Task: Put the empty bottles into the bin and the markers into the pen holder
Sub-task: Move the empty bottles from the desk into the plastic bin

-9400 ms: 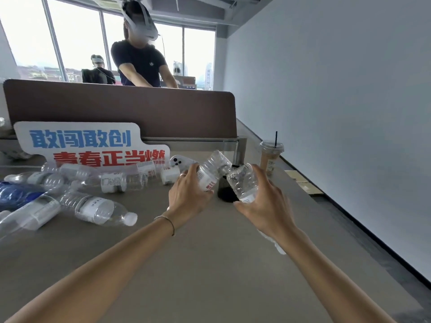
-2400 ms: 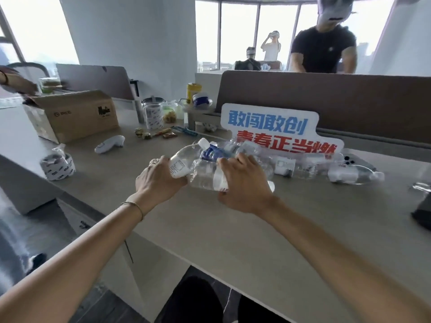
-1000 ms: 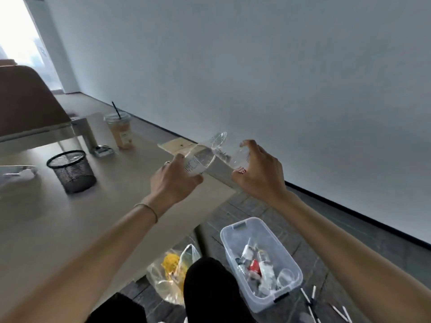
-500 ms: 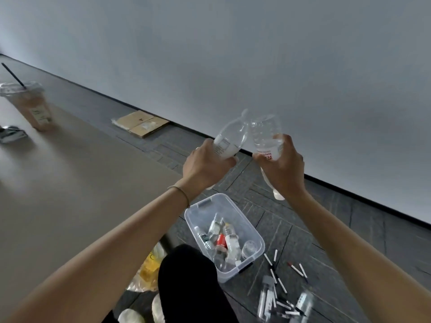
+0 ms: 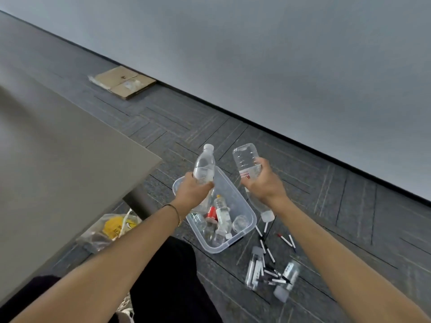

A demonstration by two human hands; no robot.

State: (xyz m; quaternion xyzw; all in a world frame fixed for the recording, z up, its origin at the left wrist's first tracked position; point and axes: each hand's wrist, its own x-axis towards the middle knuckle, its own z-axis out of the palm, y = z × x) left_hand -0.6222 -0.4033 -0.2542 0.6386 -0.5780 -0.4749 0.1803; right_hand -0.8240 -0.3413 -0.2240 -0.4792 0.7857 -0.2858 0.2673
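Observation:
My left hand [image 5: 192, 191] grips a clear empty bottle [image 5: 204, 166], cap pointing up, right over the near-left part of the clear plastic bin [image 5: 249, 226] on the floor. My right hand [image 5: 264, 184] holds a second clear bottle [image 5: 246, 162] upside down, base up, its white cap hanging below the wrist beside the bin's right wall. Several empty bottles lie inside the bin. Several markers [image 5: 268, 249] are scattered on the carpet right of the bin, along with two more bottles [image 5: 254, 268]. No pen holder is in sight.
The grey desk [image 5: 58, 164] fills the left, its corner close to the bin. A clear bag with yellow contents [image 5: 112, 229] lies under the desk edge. Flat cardboard [image 5: 123, 82] rests by the wall. My dark-clad knee is just below the bin.
My view has swung away from the desk and down to the floor. Both hands with their bottles have dropped lower, now just over the bin.

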